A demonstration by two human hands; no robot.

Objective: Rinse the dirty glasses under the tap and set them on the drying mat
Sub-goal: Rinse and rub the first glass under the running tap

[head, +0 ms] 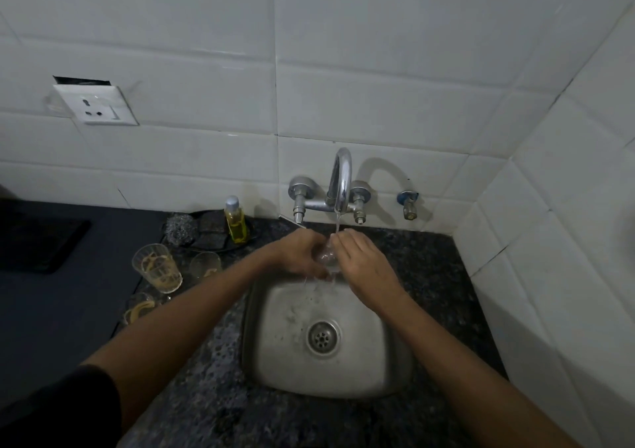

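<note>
Two hands are meeting over the back edge of the sink (275, 354), right under the tap (340, 179). Left hand (298, 252) is curling round a clear glass (325, 256), fingers wrapped on its side; right hand (365, 264) is reaching in from the other side, fingertips touching the glass near its rim, though whether they are pinching it I cannot tell. Water is running from the spout straight onto the glass and spilling down into the basin. Glass itself is looking clear but blurred by the water, so any dirt on it is not readable. Room is tight at the back: tap handles and the tiled wall (360, 103) are sitting just behind the knuckles, and the side wall is closing in on the right past a strip of dark stone counter (426, 258). Left side is more crowded: three dirty glasses with yellowish residue are standing on the counter, the nearest (157, 269) well apart from the left forearm, a second (205, 264) just beside it, a third (137, 310) partly hidden by the arm. Behind them a soap bottle (235, 222) and a steel scrubber (180, 229) are resting on a dark tray. A dark mat (68, 293) is covering the counter at far left.
</note>
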